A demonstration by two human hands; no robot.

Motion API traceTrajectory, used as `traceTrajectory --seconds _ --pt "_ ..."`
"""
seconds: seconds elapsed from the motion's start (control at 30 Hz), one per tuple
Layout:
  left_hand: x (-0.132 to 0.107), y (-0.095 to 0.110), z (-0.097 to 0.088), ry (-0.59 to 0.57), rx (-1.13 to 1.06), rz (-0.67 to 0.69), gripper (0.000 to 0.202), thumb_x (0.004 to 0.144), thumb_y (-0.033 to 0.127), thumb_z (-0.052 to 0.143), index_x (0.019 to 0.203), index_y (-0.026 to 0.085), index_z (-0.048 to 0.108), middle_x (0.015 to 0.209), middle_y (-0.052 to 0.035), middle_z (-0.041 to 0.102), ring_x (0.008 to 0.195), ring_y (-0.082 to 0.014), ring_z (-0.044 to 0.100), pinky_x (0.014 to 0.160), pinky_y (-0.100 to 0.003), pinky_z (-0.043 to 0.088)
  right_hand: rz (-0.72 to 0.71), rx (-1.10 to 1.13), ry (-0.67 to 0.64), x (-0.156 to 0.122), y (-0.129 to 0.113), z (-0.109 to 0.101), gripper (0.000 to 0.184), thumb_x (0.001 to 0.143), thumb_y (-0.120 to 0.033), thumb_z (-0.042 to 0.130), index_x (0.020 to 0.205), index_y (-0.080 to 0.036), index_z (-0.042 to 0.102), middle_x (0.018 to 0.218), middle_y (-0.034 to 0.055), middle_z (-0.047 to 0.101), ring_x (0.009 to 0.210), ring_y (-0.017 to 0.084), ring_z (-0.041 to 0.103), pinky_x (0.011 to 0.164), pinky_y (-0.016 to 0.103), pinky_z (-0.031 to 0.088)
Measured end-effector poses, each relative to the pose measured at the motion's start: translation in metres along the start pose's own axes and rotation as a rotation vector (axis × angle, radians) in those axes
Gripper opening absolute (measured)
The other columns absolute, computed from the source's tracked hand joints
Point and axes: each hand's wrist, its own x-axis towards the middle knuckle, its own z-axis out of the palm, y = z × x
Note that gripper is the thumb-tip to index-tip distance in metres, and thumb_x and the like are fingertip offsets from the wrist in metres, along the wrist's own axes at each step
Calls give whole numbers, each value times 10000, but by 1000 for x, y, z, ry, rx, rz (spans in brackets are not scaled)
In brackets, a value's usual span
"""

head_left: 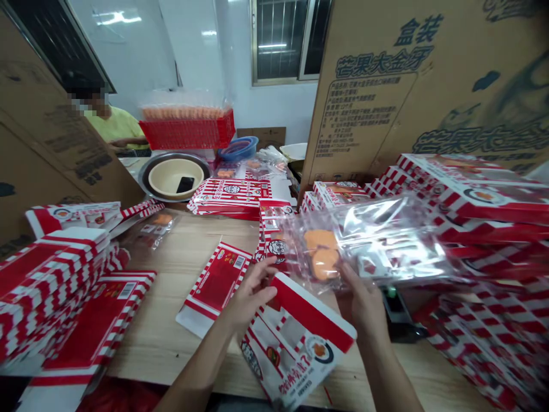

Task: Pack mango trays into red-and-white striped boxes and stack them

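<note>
A red-and-white striped cardboard box [295, 349] lies tilted in front of me, its printed face up. My left hand [253, 292] is at its upper left corner, with the thumb over the edge and the fingers beyond it. My right hand [364, 300] holds a clear plastic pack [390, 234] above the box's far right side. Orange nugget-shaped pieces [323, 254] and a small printed packet [371, 264] show inside the pack. My right thumb cannot be seen clearly. Another flat box [221, 280] lies left of my left hand.
Striped boxes are stacked at left [51, 286] and right [480, 194], with more boxes [235, 191] at the back. Behind stand a cream basin [171, 171] and a red crate [189, 129]. Large cardboard sheets [412, 103] flank the wooden table [189, 229]. A person in yellow [118, 123] sits beyond.
</note>
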Motion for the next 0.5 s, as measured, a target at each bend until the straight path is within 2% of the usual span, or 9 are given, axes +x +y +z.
traceTrajectory --seconds 0.07,0.13,0.2,0.3,0.37,0.43,0.5 --pt "-2 4 2 74 68 -30 344 693 338 710 1015 230 654 928 -14 629 810 -158 590 705 -240 469 8 35 -43 0 0 0 283 686 -386 718 903 -206 686 937 63 742 869 265 702 694 360 583" --pt "-4 8 3 135 84 -45 258 663 386 729 801 182 653 747 14 601 666 -122 562 628 -218 458 20 41 -84 -1 -3 0 293 635 -378 760 863 -206 696 908 58 748 869 252 699 717 343 575" --pt "-5 10 5 171 64 -47 277 670 423 714 755 181 610 649 42 560 567 -96 521 567 -205 443 40 27 -138 -1 -5 -2 323 601 -388 787 845 -193 700 913 76 747 875 260 694 754 358 563" --pt "-6 11 8 245 58 9 325 715 445 670 942 226 595 681 51 584 568 -100 532 565 -202 446 35 -69 -218 -2 -7 -8 352 624 -395 782 897 -189 701 986 97 734 936 272 674 841 397 528" --pt "-7 12 9 259 136 71 419 753 435 639 1127 260 568 831 13 645 708 -140 594 662 -232 475 30 -138 -307 -3 -9 -11 401 638 -408 776 976 -212 687 1028 94 723 965 267 664 864 401 511" --pt "-8 14 10 211 279 118 460 792 425 601 1220 262 561 991 -36 660 905 -196 605 813 -285 467 71 -155 -464 -1 -11 -10 503 631 -560 726 998 -219 684 1022 113 721 954 280 666 821 408 524" --pt "-7 16 10 142 415 139 442 813 428 576 1219 254 597 1016 -60 659 1027 -239 571 923 -332 419 126 -134 -601 4 -14 -5 687 630 -786 527 968 -213 698 976 137 726 925 297 673 753 419 540"
